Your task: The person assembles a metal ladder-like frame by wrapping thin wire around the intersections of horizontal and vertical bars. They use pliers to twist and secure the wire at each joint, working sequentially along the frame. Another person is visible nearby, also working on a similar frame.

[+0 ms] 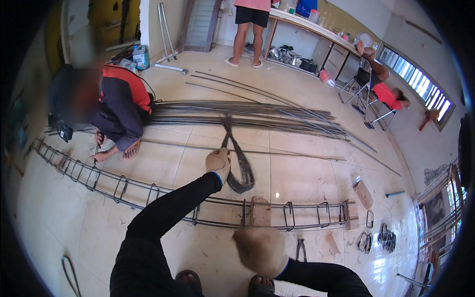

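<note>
My left hand (pixel 218 164), in a tan work glove, is closed around a looped bundle of thin dark tie wire (pixel 244 174) above the tiled floor. The bundle crosses over itself near the top and hangs down in a loop. My right hand (pixel 261 250), gloved too, is smeared by motion on the near side of a long rebar cage (pixel 307 226); its fingers cannot be made out. Bent stirrups cross the cage's long bars. A brick (pixel 260 212) sits at the cage beside my right hand. Pincers (pixel 301 249) lie just right of that hand.
Beyond the cage lies a pile of long steel bars (pixel 237 113). At left a crouching person (pixel 121 109) works at the cage's far end. Loose stirrups (pixel 387 238) and another brick (pixel 363 194) lie at right. People are near a long counter (pixel 316 28) behind.
</note>
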`<state>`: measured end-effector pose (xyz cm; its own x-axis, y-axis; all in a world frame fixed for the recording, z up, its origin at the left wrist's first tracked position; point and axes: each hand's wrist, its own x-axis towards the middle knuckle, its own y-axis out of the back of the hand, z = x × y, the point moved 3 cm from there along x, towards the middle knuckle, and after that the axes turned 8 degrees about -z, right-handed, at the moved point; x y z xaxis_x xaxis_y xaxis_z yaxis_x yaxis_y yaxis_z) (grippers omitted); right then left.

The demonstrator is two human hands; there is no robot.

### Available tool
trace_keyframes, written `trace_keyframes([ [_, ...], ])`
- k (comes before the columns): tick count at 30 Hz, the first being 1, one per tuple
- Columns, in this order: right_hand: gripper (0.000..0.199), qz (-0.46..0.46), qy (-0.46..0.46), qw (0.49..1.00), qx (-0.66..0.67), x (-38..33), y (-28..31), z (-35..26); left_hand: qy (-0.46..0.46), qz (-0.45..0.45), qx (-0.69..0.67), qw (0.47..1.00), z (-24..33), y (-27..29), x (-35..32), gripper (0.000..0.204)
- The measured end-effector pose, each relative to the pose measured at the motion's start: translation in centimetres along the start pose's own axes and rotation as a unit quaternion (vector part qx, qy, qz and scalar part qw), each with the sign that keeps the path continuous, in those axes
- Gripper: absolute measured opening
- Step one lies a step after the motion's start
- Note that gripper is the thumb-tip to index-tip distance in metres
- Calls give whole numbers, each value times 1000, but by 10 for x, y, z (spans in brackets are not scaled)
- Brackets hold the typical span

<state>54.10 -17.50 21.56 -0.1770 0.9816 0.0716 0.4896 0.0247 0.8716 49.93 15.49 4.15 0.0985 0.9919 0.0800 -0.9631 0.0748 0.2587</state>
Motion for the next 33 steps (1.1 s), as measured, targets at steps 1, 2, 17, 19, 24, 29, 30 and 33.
trace_keyframes([
  [1, 9, -78, 9, 996, -31, -2, -4, -20, -87, 71, 189, 975, -24, 9, 25, 42],
  [2, 12, -162, 12, 985, -61, -10, -2, -41, -77, 109, 223, 966, -37, 23, 38, 45],
  [17, 19, 415, -162, 895, 31, -96, 92, 71, -66, 119, 348, 928, -20, 132, 76, 30],
  [19, 21, 481, -191, 855, 28, -106, 103, 82, -50, 117, 368, 921, -33, 130, 86, 31],
  [24, 22, 479, -179, 852, 115, -114, 90, 100, -64, -1, 473, 879, -94, 146, 124, 49],
  [29, 23, 356, -235, 856, 293, -81, 92, 90, -228, 64, 332, 913, -39, 114, 69, 55],
  [30, 25, 330, -209, 842, 372, -77, 88, 95, -245, 61, 265, 931, -20, 113, 51, 53],
  [33, 28, 257, -208, 855, 400, -74, 83, 101, -307, 40, 137, 941, 73, 115, -14, 51],
])
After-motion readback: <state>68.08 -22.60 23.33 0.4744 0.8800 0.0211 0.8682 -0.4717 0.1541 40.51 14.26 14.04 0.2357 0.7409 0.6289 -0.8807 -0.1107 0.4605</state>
